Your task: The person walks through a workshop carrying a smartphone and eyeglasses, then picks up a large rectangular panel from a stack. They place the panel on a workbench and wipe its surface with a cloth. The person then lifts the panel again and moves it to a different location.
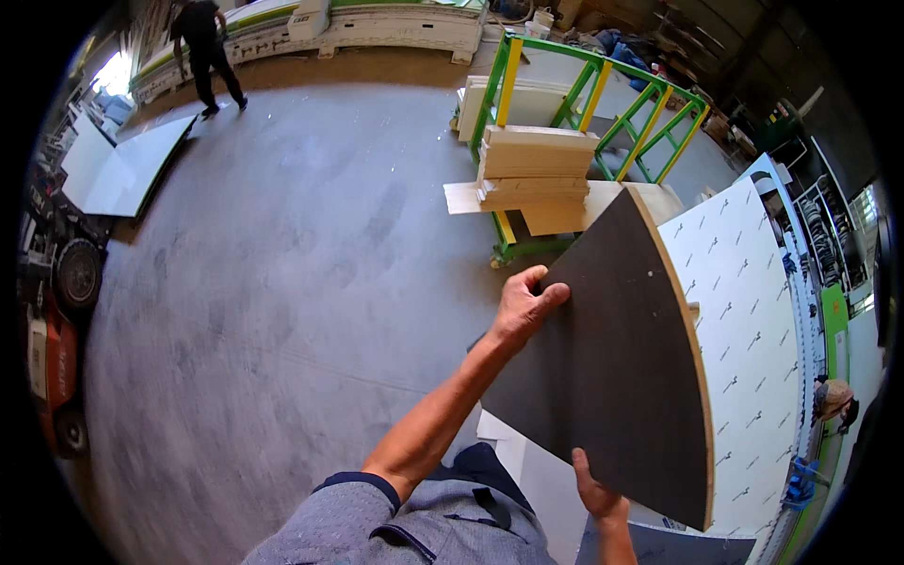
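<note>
I hold a dark brown board (617,348) with a pale raw edge, tilted in front of me on the right. My left hand (525,306) grips its left edge, thumb on the dark face and fingers mostly hidden behind. At the lower edge my right hand (601,492) is closed on the same board; its thumb shows against the face, while the other fingers are hidden underneath. Beyond the board lies a large white sheet (739,311) with small dark printed marks, partly covered by it.
A green and yellow rack cart (509,80) stands ahead, with stacked pale boards (537,162) beside it. An orange vehicle (58,363) is at far left, near a white panel (132,169). One person (202,47) walks at the back left; another person (833,400) is at far right.
</note>
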{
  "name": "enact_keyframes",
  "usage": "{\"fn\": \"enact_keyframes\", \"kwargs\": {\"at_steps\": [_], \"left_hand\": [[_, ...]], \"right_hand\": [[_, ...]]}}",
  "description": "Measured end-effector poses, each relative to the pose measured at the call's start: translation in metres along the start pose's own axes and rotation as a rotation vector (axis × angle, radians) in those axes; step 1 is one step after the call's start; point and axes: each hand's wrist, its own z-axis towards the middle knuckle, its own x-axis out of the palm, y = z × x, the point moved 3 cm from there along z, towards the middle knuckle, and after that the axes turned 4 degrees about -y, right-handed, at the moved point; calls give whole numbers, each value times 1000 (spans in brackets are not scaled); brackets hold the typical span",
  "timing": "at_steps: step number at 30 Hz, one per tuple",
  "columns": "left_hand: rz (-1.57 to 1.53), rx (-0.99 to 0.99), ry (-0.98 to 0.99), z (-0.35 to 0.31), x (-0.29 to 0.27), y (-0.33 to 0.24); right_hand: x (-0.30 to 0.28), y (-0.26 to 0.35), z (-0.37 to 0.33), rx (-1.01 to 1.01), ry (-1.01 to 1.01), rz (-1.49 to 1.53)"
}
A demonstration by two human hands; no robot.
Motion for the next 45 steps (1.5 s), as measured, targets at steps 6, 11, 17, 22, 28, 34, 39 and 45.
{"fn": "enact_keyframes", "kwargs": {"at_steps": [6, 11, 17, 22, 28, 34, 39, 45], "left_hand": [[112, 104, 55, 112, -31, -29], [397, 187, -6, 197, -73, -16], [436, 188, -12, 267, -113, -14], [441, 224, 6, 319, -125, 13], [79, 231, 157, 352, -203, -10], [-191, 560, 860, 441, -343, -39], [-57, 528, 920, 494, -346, -61], [120, 473, 337, 525, -334, -100]], "right_hand": [[57, 12, 117, -41, -76, 161], [99, -7, 197, -183, -139, 451], [168, -18, 280, -291, -113, 597], [181, -18, 321, -197, -129, 606], [197, 32, 363, -370, -80, 443], [206, 114, 427, -575, 43, 430], [235, 125, 476, -558, 91, 426], [268, 122, 555, -531, 62, 545]]}}
